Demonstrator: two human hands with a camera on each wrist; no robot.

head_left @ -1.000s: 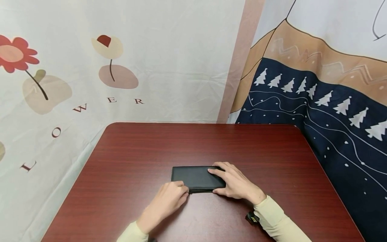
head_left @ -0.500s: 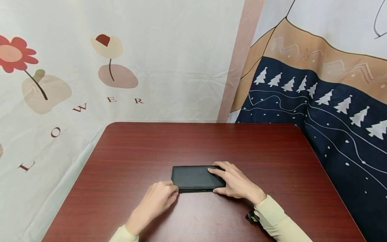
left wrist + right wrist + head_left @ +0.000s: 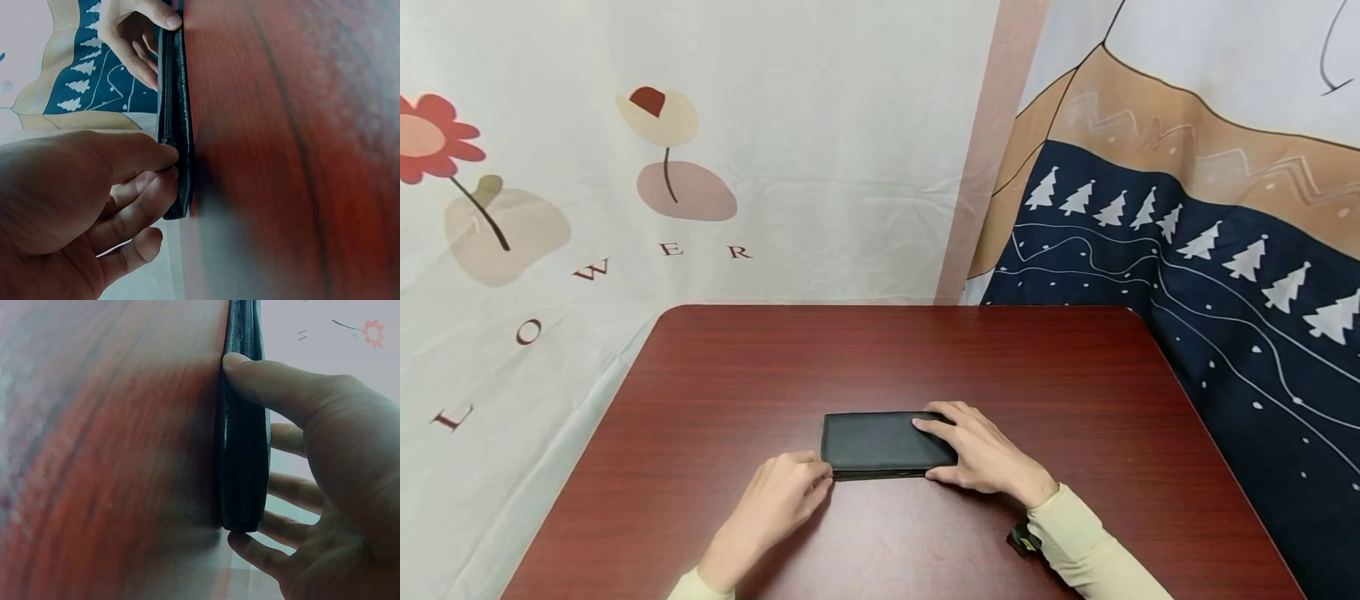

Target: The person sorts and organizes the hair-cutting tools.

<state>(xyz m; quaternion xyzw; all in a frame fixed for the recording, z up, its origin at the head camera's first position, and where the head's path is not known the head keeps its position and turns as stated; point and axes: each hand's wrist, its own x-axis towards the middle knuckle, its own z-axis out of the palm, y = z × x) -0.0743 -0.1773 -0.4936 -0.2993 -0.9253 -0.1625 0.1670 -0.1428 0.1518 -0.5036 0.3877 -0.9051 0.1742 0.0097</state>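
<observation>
A black zippered wallet [image 3: 876, 442] lies flat on the table, its long zippered edge facing me. My left hand [image 3: 781, 493] is at the wallet's near left corner. In the left wrist view, thumb and forefinger pinch at the zipper [image 3: 167, 103]; the pull itself is hidden between the fingertips. My right hand [image 3: 988, 454] grips the wallet's right end, fingers spread over the top and thumb on the near edge. The right wrist view has that thumb [image 3: 250, 372] pressed to the wallet's side beside the zipper teeth, with the other fingers behind.
The reddish-brown wooden table [image 3: 880, 358] extends around the wallet on all sides. Behind it hangs a pale curtain [image 3: 835, 150] with flowers and letters. A navy cloth [image 3: 1097, 250] with white trees hangs at the right. A small dark device [image 3: 1024, 539] sits at the right wrist.
My left hand has slid leftward along the wallet's near edge, from partway along it to the left corner. The right hand and the wallet have stayed put.
</observation>
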